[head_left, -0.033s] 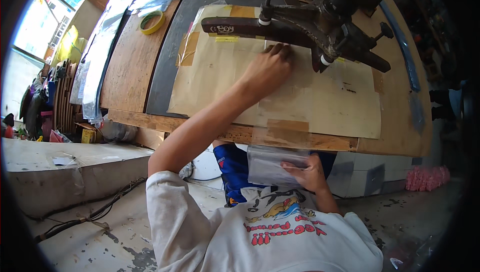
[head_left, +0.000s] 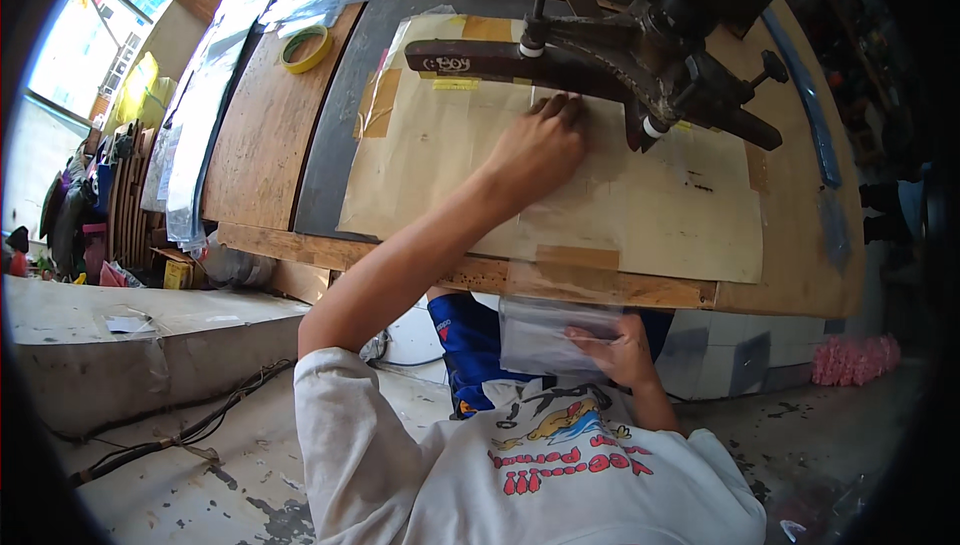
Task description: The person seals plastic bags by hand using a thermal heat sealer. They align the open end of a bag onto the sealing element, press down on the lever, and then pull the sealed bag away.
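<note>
Head view: your left hand (head_left: 540, 153) rests on the cream sheet (head_left: 425, 170), fingertips just in front of the dark bar (head_left: 490, 62) of the overhead fixture. A clear plastic film (head_left: 575, 213) lies across that sheet, runs over the brown tape (head_left: 578, 263) and reaches the wooden table edge (head_left: 660, 291). Below that edge, your right hand (head_left: 622, 350) supports a stack of clear plastic (head_left: 533, 335) in front of your body.

Step in hand, as judged: positioning the film's far end at the bar. The next move appears to call for squaring the film flat, then withdrawing your left fingers from beneath the fixture before anything is lowered.

Finger state, left: curled downward, tips close together; whether they pinch the film or only press it cannot be told. Finger state, right: closed on the stack's right side, thumb and fingers partly spread; hidden fingertips cannot be checked.
</note>
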`<state>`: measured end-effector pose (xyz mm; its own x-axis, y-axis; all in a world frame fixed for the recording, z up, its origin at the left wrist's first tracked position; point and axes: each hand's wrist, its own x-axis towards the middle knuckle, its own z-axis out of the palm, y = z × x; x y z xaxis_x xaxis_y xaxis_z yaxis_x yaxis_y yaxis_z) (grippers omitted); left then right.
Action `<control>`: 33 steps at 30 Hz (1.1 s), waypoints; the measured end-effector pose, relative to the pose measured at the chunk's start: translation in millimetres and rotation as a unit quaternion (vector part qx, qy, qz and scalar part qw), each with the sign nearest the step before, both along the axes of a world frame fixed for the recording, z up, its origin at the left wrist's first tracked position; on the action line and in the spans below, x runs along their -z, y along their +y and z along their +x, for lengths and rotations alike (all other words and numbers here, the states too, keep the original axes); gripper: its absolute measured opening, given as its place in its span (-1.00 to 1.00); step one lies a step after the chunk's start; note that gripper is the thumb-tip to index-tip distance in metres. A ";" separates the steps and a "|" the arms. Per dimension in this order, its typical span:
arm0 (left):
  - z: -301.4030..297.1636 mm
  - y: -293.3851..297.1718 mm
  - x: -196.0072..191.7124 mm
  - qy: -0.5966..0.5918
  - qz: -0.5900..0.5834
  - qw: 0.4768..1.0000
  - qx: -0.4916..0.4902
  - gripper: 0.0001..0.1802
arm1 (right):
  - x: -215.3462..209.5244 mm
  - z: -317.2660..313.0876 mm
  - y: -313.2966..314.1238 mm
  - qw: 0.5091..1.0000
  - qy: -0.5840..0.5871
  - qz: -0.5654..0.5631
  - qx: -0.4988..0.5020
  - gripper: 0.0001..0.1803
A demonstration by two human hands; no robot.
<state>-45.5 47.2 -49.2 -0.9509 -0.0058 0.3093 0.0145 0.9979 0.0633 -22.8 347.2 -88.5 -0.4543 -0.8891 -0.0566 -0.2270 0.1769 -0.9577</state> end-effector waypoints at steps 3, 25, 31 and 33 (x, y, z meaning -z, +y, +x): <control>10.2 7.4 0.1 0.043 0.079 0.996 -0.004 -0.24 | -8.5 -3.0 0.4 0.997 -0.052 0.038 0.040 -0.78; 2.5 2.0 12.7 0.068 0.065 0.995 -0.022 -0.45 | -14.3 -11.4 19.2 0.980 -0.143 0.132 0.037 -0.68; 9.9 5.1 -27.6 0.061 -0.006 0.998 -0.007 -0.64 | -10.0 -10.1 5.7 0.998 -0.061 0.021 0.028 -0.74; 19.8 3.3 -55.4 -0.057 0.060 0.997 -0.006 -0.77 | -10.6 -9.4 -1.9 0.997 -0.054 -0.027 0.051 -0.73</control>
